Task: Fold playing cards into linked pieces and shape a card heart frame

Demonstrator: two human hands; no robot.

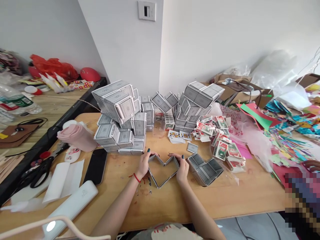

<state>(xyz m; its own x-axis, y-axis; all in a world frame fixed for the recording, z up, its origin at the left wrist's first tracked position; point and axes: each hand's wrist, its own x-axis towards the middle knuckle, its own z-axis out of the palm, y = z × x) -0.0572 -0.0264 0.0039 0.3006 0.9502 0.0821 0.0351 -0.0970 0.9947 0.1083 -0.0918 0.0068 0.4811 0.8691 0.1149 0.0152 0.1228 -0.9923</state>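
A heart-shaped frame of playing cards [158,160] stands on the table in front of me, hollow in the middle. My left hand [143,165] grips its left side, and my right hand [183,169] holds the right side, fingers curled around the walls. Close to my right hand sits a deeper heart-shaped card box [205,177]. A single card [192,147] lies face down behind that box. Further back are face-up cards [178,136]. Grey-backed card blocks are piled at the back left [117,133] and back right [197,100].
Red and green card packets [222,149] lie heaped to the right. On the left are a black phone [95,166], a pink cup [77,136], scissors [41,175] and a white device [72,205]. Coloured paper scraps [295,143] cover the far right, near another person's hand [311,165].
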